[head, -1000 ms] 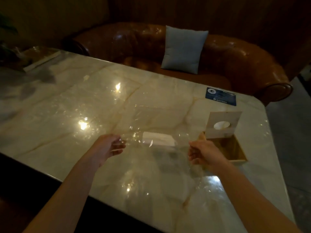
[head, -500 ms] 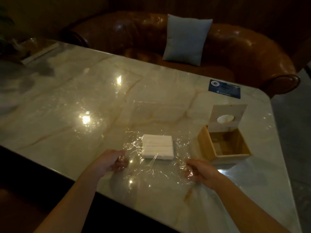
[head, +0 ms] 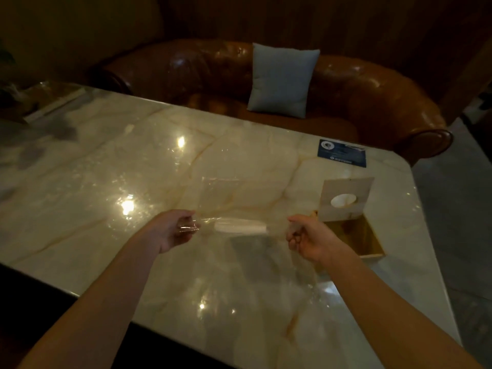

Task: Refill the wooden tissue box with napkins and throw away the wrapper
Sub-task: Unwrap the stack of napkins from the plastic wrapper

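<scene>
Lifted again off the surface [head: 80, 187], the napkins [head: 241, 226] hang in the wrapper [head: 234, 193], stretched taut between left hand [head: 173, 230] and right hand [head: 308, 242], each pinching an edge, likely to carry them toward the open box [head: 354, 235]; a sofa [head: 372, 102] stands beyond

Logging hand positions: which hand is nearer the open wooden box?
The right hand, directly beside the wooden box; the left hand is farther away.
</scene>
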`<act>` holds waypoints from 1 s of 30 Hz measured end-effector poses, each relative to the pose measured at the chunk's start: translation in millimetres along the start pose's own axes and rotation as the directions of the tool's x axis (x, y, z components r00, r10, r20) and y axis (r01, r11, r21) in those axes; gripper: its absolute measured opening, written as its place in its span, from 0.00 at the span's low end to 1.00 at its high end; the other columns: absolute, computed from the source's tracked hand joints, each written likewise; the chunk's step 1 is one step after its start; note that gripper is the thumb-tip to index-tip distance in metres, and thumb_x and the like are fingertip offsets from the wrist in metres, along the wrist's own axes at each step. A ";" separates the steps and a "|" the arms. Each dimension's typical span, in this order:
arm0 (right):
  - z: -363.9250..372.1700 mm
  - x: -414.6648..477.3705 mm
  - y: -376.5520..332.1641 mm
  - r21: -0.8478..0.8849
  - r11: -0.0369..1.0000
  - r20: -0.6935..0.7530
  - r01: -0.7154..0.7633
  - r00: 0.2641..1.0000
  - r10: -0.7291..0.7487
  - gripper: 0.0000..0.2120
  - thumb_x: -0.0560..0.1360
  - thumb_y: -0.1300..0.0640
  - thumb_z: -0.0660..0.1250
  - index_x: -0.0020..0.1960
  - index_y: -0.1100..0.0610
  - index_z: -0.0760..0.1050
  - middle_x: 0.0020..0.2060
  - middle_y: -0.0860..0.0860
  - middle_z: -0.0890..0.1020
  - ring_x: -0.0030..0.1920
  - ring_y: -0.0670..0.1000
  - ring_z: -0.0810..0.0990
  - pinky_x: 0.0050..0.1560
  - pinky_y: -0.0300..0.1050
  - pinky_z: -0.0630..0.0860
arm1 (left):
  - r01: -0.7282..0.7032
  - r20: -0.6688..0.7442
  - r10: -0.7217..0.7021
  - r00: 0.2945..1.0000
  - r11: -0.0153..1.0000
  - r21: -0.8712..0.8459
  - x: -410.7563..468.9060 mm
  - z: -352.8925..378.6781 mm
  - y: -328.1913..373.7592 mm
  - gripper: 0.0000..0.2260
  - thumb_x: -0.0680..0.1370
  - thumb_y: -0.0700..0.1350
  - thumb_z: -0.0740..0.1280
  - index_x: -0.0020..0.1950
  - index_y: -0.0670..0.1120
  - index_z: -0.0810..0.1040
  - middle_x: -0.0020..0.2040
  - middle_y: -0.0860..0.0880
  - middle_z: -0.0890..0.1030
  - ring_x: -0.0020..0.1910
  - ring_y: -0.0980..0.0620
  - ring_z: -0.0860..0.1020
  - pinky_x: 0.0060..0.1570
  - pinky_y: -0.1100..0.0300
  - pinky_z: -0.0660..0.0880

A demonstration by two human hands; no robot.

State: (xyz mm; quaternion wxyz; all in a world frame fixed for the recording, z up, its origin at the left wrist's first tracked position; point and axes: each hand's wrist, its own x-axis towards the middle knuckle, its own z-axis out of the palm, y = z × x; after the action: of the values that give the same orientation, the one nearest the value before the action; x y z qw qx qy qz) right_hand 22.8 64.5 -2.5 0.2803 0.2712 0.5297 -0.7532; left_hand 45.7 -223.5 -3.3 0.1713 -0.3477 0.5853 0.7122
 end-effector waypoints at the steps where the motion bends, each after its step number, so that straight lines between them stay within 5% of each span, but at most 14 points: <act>1: 2.4 -0.8 -5.9 0.004 1.000 0.011 0.003 1.000 -0.003 0.13 0.75 0.62 0.62 0.31 0.60 0.70 0.18 0.53 0.71 0.15 0.47 0.72 0.16 0.32 0.68 | -0.005 0.012 0.005 1.000 1.000 -0.006 -0.2 1.5 5.9 0.09 0.76 0.43 0.65 0.35 0.44 0.72 0.22 0.49 0.81 0.18 0.57 0.76 0.19 0.69 0.73; 15: -7.6 -14.4 -23.9 -0.112 0.986 0.126 0.127 0.986 -0.113 0.09 0.76 0.61 0.61 0.37 0.59 0.71 0.22 0.53 0.79 0.21 0.47 0.76 0.21 0.36 0.72 | -0.189 0.103 0.187 0.977 0.982 0.013 -4.6 -5.5 18.6 0.07 0.76 0.42 0.65 0.39 0.43 0.75 0.26 0.49 0.82 0.24 0.54 0.80 0.24 0.66 0.76; 21: -35.4 -14.0 40.8 -0.328 0.944 0.041 0.036 0.999 -0.024 0.09 0.74 0.65 0.64 0.35 0.61 0.74 0.25 0.55 0.78 0.23 0.50 0.77 0.22 0.39 0.73 | -0.061 0.078 0.044 0.996 0.970 0.237 5.1 -29.5 -39.4 0.08 0.76 0.34 0.63 0.38 0.42 0.75 0.28 0.47 0.84 0.27 0.52 0.81 0.27 0.62 0.78; 24: -44.8 -9.2 64.8 -0.428 0.902 -0.010 -0.054 0.998 0.055 0.08 0.73 0.67 0.64 0.35 0.63 0.73 0.22 0.54 0.79 0.20 0.48 0.76 0.19 0.36 0.71 | 0.044 0.055 -0.077 0.996 0.889 0.455 11.1 -36.8 -62.0 0.07 0.73 0.33 0.67 0.39 0.42 0.74 0.31 0.47 0.83 0.31 0.51 0.80 0.34 0.61 0.76; 26: -47.6 -4.2 71.6 -0.449 0.889 -0.015 -0.093 0.995 0.097 0.09 0.74 0.68 0.64 0.35 0.63 0.74 0.22 0.54 0.79 0.18 0.47 0.75 0.17 0.35 0.69 | 0.089 0.032 -0.129 0.991 0.821 0.565 13.2 -38.1 -68.0 0.06 0.71 0.33 0.70 0.42 0.42 0.76 0.34 0.46 0.81 0.30 0.51 0.77 0.29 0.64 0.75; 30: -38.7 6.6 68.2 -0.319 0.943 -0.017 -0.092 0.996 0.091 0.06 0.75 0.65 0.64 0.39 0.62 0.73 0.29 0.57 0.76 0.21 0.49 0.77 0.20 0.38 0.74 | 0.077 -0.006 -0.082 0.997 0.899 0.430 20.4 -31.2 -65.5 0.01 0.72 0.37 0.69 0.41 0.40 0.78 0.32 0.44 0.81 0.25 0.51 0.78 0.28 0.63 0.76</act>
State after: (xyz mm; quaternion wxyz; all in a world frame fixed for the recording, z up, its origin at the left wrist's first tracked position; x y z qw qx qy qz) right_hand 70.9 81.1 -62.5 0.3546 0.2473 0.6317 -0.6435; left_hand 83.3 -239.7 -66.6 0.2765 -0.3204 0.7122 0.5601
